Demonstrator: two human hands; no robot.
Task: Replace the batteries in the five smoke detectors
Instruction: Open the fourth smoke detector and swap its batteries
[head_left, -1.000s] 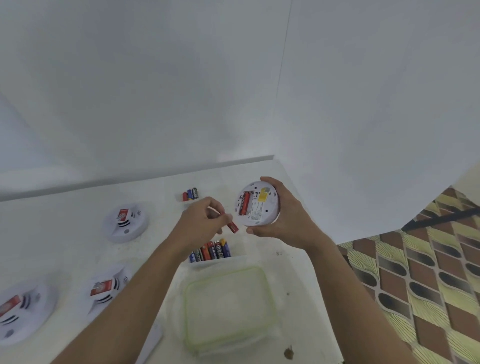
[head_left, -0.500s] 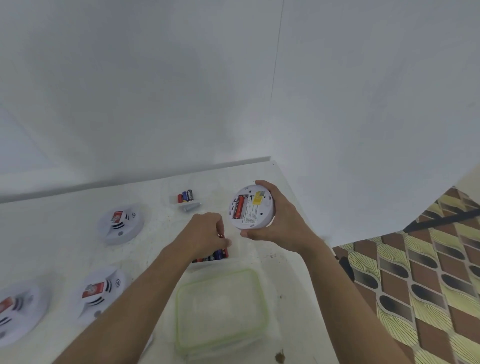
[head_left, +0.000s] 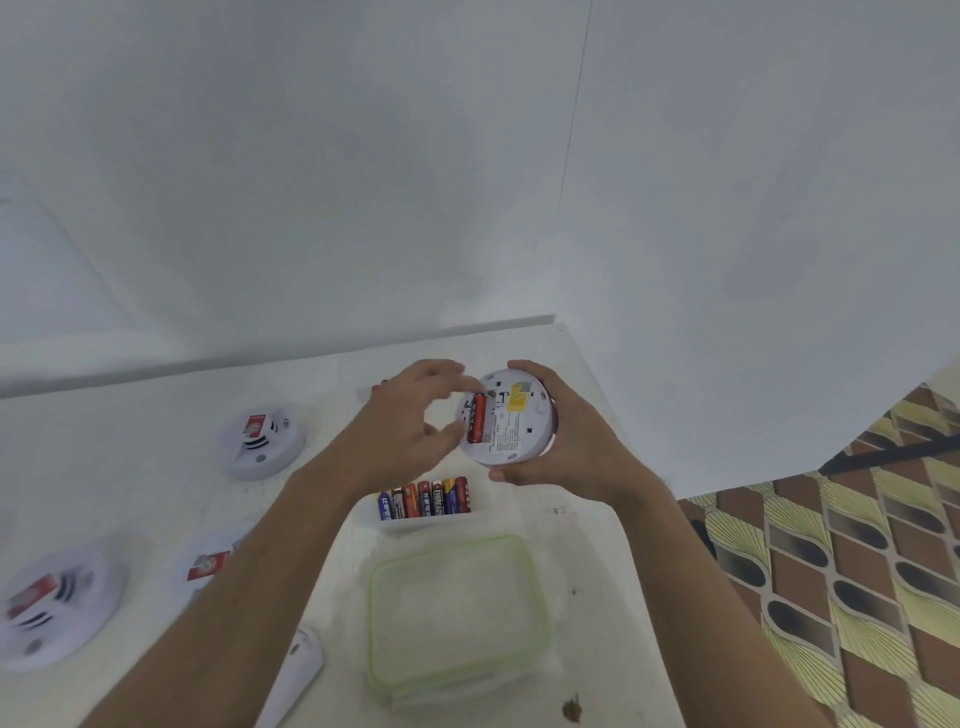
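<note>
Nearest, the lidded container (head_left: 457, 618) and the tray of spare batteries (head_left: 425, 499) are left on the worktop (head_left: 571, 545). Above them, the smoke detector (head_left: 506, 415) is gripped back-up in the right hand (head_left: 563, 441), while the left hand (head_left: 410, 415) is curled at its red battery (head_left: 478, 417); whether anything is held cannot be told. The battery could be seated crookedly or reversed if pressed carelessly, and the detector could slip.

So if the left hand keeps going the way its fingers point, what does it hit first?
Probably the red battery in the open bay of the smoke detector held by the right hand; the left hand fingertips are blurred, so contact is unclear.

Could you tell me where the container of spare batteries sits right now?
The battery container sits mid-table in the head view, directly below both hands, just beyond the green-rimmed lid.
</note>
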